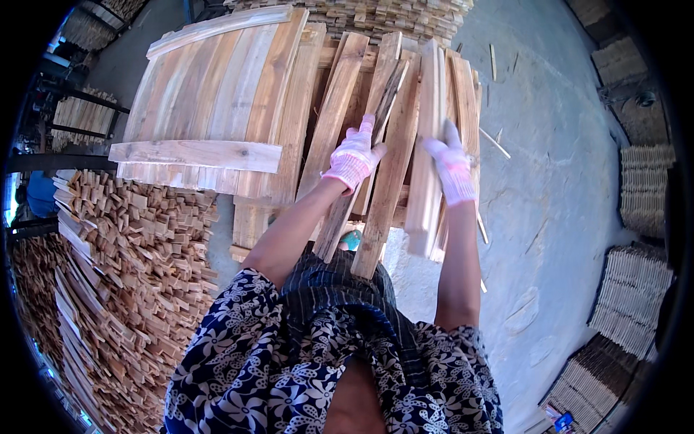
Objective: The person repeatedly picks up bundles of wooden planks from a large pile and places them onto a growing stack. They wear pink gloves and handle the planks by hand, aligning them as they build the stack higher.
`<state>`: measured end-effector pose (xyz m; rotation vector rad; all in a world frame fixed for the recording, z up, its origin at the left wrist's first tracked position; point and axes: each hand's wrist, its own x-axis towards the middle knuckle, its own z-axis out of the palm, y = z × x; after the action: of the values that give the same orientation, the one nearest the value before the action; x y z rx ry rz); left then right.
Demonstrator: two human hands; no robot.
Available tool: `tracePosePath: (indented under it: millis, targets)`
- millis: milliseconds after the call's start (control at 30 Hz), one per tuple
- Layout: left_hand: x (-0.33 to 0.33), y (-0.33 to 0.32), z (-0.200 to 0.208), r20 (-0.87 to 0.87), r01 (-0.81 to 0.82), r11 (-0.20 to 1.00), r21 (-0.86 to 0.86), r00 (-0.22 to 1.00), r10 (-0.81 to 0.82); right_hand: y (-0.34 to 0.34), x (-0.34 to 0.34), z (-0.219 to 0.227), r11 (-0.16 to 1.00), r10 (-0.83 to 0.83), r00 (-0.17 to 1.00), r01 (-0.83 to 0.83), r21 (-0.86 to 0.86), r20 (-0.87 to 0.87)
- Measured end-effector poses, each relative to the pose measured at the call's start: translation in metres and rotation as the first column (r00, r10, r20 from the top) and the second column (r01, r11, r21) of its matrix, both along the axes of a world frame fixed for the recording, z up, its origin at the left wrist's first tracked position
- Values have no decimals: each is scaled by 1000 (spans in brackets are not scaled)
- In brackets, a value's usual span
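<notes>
Both my hands wear pinkish-white knit gloves. My left hand (356,153) is over a narrow, dark-edged wooden slat (389,94), index finger stretched forward and thumb out to the right. Wider planks lie on either side of it, among them a brown plank (394,163) whose near end juts toward my body. On the right, my right hand (454,168) is against a pale plank (426,145), its thumb and a finger apart. Both that plank and the hand are slightly blurred. Left of the loose planks lies a panel (210,94) of boards with crosspieces at its ends.
A large heap of short wood pieces (137,289) fills the left side. Beyond the work surface stands another lumber stack (361,18). Thin offcuts (494,143) lie on the grey concrete floor (557,166). Bundled slats (632,296) line the far right.
</notes>
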<state>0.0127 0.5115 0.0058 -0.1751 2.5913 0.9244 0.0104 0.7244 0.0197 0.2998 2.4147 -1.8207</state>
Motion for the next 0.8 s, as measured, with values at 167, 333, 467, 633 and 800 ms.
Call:
tracePosePath:
  millis: [167,333,467,633,800]
  targets:
    - [-17,3,10,-86,-5,998,-67,996,-1,16,69,50,994,-80,997,78,79,16]
    - [-88,15,6,-204,3,998,-69,979,-17,-7,92,65,981,-124,991,116,155,45]
    - [-98,17,-6,-166,48,997,-64,984,-58,-31,82,71,978,-134,983,110,179,125]
    - [-66,25,-5,-216,-54,989,-139,976,23,-74,39,25,830,-129,991,94,550,26]
    - [-71,31,-45,-586,-120,866,-485,779,-220,-118,0,-1,545,-167,943,-154,824,287]
